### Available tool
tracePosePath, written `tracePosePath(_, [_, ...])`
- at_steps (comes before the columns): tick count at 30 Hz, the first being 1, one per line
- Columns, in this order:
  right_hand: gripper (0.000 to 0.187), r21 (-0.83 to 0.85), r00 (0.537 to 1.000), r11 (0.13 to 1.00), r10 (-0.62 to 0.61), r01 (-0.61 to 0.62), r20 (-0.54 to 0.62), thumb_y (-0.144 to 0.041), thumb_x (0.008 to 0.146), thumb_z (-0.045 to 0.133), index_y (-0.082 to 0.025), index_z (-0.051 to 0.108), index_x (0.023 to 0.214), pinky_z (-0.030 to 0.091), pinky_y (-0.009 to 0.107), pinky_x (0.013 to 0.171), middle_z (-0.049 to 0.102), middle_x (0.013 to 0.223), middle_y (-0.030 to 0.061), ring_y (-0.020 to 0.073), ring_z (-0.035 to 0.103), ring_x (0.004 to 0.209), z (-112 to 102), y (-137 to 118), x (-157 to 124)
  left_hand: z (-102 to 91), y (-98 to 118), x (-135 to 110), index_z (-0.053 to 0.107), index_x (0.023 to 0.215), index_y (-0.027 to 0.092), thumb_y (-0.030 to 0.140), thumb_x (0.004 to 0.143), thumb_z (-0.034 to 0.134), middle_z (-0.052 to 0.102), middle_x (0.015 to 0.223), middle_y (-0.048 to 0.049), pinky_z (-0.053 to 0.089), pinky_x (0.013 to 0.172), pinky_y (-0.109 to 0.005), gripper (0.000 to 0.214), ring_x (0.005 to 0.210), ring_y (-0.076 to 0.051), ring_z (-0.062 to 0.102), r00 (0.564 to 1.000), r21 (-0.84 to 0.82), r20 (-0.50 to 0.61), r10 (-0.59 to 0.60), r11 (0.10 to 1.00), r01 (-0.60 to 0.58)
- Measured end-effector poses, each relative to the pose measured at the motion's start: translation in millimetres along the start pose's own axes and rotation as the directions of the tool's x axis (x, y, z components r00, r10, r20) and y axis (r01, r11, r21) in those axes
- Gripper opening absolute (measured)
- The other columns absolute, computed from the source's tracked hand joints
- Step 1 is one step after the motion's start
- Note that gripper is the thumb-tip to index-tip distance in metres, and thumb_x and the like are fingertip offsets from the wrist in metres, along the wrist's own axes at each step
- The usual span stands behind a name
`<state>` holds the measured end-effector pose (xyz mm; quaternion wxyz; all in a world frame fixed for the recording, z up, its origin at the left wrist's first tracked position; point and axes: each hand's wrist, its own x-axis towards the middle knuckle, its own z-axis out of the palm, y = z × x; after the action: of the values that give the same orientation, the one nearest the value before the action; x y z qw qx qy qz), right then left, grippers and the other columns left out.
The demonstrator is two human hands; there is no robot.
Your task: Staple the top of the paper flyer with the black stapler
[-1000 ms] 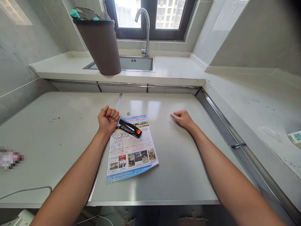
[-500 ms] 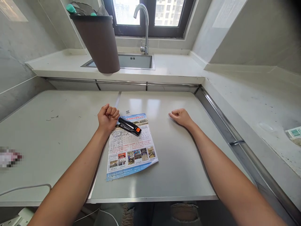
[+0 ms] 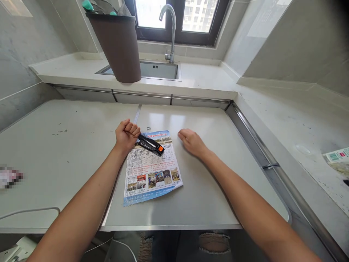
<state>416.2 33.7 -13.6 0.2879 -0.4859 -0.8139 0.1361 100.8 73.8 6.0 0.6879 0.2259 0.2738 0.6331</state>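
Note:
A printed flyer (image 3: 152,171) lies on the table, with photos along its lower part. On its upper half rests a black stapler (image 3: 150,145) with an orange button at its near right end. My left hand (image 3: 127,135) is curled into a fist at the flyer's upper left edge, beside the stapler's far end; nothing shows inside it. To the right of the flyer, my right hand (image 3: 192,141) lies loosely closed on the table, with nothing seen in it. Small strips of staples (image 3: 148,128) lie just beyond the flyer's top edge.
On the counter behind the table, a brown bin (image 3: 117,47) stands before the sink (image 3: 160,71) and its faucet (image 3: 171,32). A white cable (image 3: 32,210) crosses the table's left front. A package (image 3: 338,156) sits on the right ledge.
My right hand has moved left across the table, nearer the flyer. My left hand stays closed beside the stapler. The view has shifted slightly.

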Motion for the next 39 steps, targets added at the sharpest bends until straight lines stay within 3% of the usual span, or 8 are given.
tracePosePath(7, [0.055,0.298,0.964,0.942,-0.208,0.151,0.169,-0.05,0.101,0.065,-0.024,0.052,0.148,0.047,0.045,0.111,0.062,0.143,0.0131,0.0283,0.058,0.131,33,-57,-9,5.6,-1,-3,0.01,0.06,0.022,0.026,0.098,0.059,0.017,0.049,0.0056,0.023,0.039,-0.025,0.062,0.039,-0.008,0.026,0.999,0.007,-0.038,-0.023,1.0,0.023])
tracePosePath(13, [0.039,0.136,0.962,0.973,-0.211,0.189,0.171,-0.028,0.098,0.062,-0.022,0.057,0.136,0.049,0.042,0.102,0.068,0.129,0.0127,0.0284,0.061,0.12,38,-60,-7,5.6,-3,-3,0.012,0.059,0.022,0.025,0.098,0.059,0.017,0.05,0.0052,0.023,0.041,-0.026,0.062,0.04,-0.008,0.028,0.998,0.016,0.001,-0.06,0.998,0.06])
tracePosePath(18, [0.024,-0.018,0.965,0.99,-0.136,0.143,0.222,-0.025,0.086,0.063,-0.022,0.058,0.109,0.044,0.033,0.076,0.07,0.104,0.0076,0.0249,0.062,0.094,23,-56,-7,6.5,-16,-7,0.019,0.053,0.021,0.032,0.094,0.066,0.017,0.05,0.0055,0.022,0.046,-0.026,0.064,0.044,-0.008,0.024,0.973,0.287,0.23,-0.003,0.956,-0.064])
tracePosePath(21, [0.024,-0.097,0.962,0.991,-0.066,0.095,0.266,-0.027,0.08,0.067,-0.023,0.058,0.102,0.036,0.031,0.066,0.071,0.097,0.0051,0.0224,0.059,0.08,5,-49,-9,6.1,-31,-9,0.027,0.051,0.02,0.04,0.092,0.07,0.023,0.051,0.0047,0.02,0.05,-0.028,0.063,0.047,-0.009,0.023,0.927,0.577,0.372,0.042,0.772,-0.267])
tracePosePath(24, [0.027,-0.119,0.952,0.991,-0.02,0.058,0.304,-0.028,0.079,0.07,-0.023,0.06,0.104,0.033,0.03,0.063,0.072,0.094,0.0036,0.0208,0.058,0.075,-15,-37,-13,7.4,-44,-11,0.038,0.051,0.019,0.038,0.088,0.074,0.033,0.05,0.0038,0.018,0.053,-0.029,0.056,0.049,-0.01,0.027,0.863,0.785,0.504,-0.029,0.432,-0.443])
tracePosePath(28, [0.038,-0.098,0.947,0.993,-0.024,0.058,0.321,-0.039,0.087,0.072,-0.024,0.063,0.121,0.035,0.029,0.067,0.075,0.102,0.0048,0.0219,0.063,0.081,-27,-21,-19,12.0,-50,-13,0.049,0.055,0.02,0.036,0.093,0.068,0.05,0.056,0.0003,0.023,0.057,-0.03,0.046,0.053,-0.014,0.042,0.79,0.789,0.607,-0.087,0.188,-0.585])
tracePosePath(33, [0.04,-0.113,0.965,0.988,-0.073,0.104,0.252,-0.037,0.096,0.064,-0.02,0.062,0.132,0.039,0.031,0.073,0.076,0.11,0.009,0.0242,0.067,0.09,-22,-7,-22,11.7,-49,-13,0.06,0.072,0.021,0.038,0.104,0.049,0.064,0.077,-0.0033,0.031,0.064,-0.03,0.037,0.07,-0.019,0.054,0.776,0.774,0.592,-0.218,-0.116,-0.623])
tracePosePath(39, [0.03,-0.066,0.977,0.981,-0.171,0.18,0.124,-0.036,0.098,0.06,-0.017,0.064,0.122,0.045,0.035,0.081,0.073,0.105,0.0107,0.0249,0.064,0.091,-24,11,-21,10.8,-50,-12,0.062,0.091,0.021,0.034,0.103,0.047,0.063,0.095,-0.0053,0.04,0.073,-0.031,0.022,0.087,-0.021,0.058,0.734,0.723,0.6,-0.318,-0.179,-0.668])
